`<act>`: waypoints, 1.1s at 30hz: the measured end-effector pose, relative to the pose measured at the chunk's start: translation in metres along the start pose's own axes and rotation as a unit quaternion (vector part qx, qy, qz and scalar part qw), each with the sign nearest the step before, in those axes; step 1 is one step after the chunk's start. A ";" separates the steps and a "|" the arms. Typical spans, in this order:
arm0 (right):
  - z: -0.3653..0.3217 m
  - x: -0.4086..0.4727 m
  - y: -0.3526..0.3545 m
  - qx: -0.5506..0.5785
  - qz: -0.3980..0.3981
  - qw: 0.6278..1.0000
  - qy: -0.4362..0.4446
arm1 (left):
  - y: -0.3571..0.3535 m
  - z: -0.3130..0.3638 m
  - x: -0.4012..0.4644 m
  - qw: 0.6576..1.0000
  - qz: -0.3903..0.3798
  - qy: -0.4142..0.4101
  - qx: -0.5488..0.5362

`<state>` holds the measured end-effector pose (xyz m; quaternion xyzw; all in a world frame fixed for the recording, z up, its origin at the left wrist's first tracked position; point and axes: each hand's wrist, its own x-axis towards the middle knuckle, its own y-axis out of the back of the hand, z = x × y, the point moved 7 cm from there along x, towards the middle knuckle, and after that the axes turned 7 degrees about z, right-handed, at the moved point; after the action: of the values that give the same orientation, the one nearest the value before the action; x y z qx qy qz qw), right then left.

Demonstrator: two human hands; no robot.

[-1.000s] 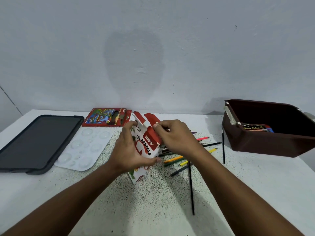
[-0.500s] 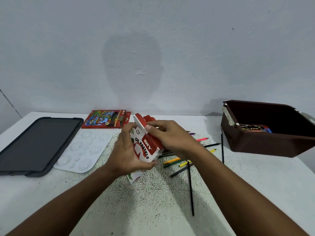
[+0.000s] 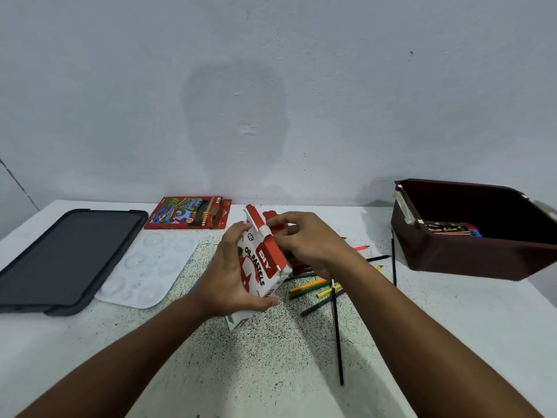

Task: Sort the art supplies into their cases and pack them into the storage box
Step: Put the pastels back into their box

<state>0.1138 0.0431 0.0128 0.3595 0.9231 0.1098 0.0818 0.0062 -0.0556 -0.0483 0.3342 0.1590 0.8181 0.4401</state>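
A red and white oil pastels box stands tilted at the table's middle, its top flaps open. My left hand grips its left side, thumb under the near edge. My right hand pinches the red top flap at the box's open end. Several loose coloured pencils lie on the table just right of the box, partly hidden by my right wrist. The brown storage box sits at the right, with a watercolour case inside it.
A red coloured-pencil case lies at the back by the wall. A white paint palette and a dark grey lid lie at the left. Two long thin black brushes lie near my right forearm.
Both hands have kept hold of the pastels box. My right hand's fingers have shifted along the top flap, and the box has tilted slightly.
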 end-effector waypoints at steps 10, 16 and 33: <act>0.009 0.005 0.006 -0.047 0.032 0.998 0.012 | 0.002 0.010 0.004 0.997 0.023 -0.045 0.055; 0.000 0.002 0.000 -0.074 0.017 0.997 0.029 | 0.010 0.014 0.003 0.996 0.059 -0.058 0.022; -0.035 -0.019 0.006 -0.346 0.094 0.920 0.155 | 0.012 0.029 0.005 0.984 0.081 -0.060 0.147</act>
<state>0.1232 0.0290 0.0498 0.3727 0.7904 0.4839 0.0466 0.0166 -0.0592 -0.0184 0.4550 0.2230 0.7976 0.3272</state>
